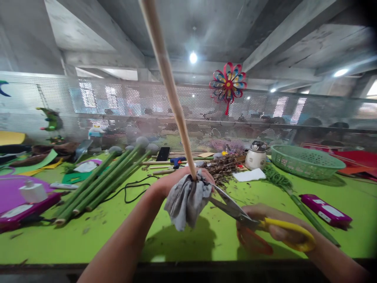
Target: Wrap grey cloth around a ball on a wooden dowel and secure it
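Several green stems with grey heads lie on the green table, looking finished to me. The one in hand is less far along: its stick is bare wood, leaning up from a gathered grey cloth. That cloth is bunched round the stick's lower end, above the table near its front edge, so the wrapping seems done. Its loose skirt hangs uneven, and I'd judge trimming and a green covering are left. The left hand clasps the bunch; the right hand has its fingers through the scissors, blades parted, tips by the cloth. Whether they've cut, I can't tell.
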A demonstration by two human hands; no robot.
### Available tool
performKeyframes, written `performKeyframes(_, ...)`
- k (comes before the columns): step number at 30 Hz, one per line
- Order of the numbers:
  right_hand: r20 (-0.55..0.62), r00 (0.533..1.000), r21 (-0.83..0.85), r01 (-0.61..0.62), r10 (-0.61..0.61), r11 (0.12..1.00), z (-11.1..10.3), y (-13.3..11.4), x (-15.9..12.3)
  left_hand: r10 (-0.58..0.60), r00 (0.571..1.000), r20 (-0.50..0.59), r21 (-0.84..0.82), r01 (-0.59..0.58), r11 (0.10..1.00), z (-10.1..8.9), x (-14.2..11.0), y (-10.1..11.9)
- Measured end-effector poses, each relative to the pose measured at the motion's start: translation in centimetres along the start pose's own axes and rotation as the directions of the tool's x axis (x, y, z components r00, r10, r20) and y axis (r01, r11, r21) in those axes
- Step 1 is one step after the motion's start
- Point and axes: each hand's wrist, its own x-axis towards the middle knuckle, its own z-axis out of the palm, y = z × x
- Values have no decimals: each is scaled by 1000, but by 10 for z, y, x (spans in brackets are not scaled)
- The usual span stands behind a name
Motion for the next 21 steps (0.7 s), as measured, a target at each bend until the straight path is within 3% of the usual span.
performKeyframes(7,26,998,87,58,-61,995,-3,8,4,-7,999,41,87,4,996,-6,5,14)
performKeyframes(11,43,997,108,55,-60,993,2,-2,7,13,997,81,79,-19,997,-6,12,24)
performKeyframes(15,-13,998,139,68,-67,988,8,-9,3,-1,995,102,132,-12,991,-5,17,36)
performKeyframes(21,-30,984,174,180,-177,968,18,6,9,10,996,93,148,-24,989,2,21,45)
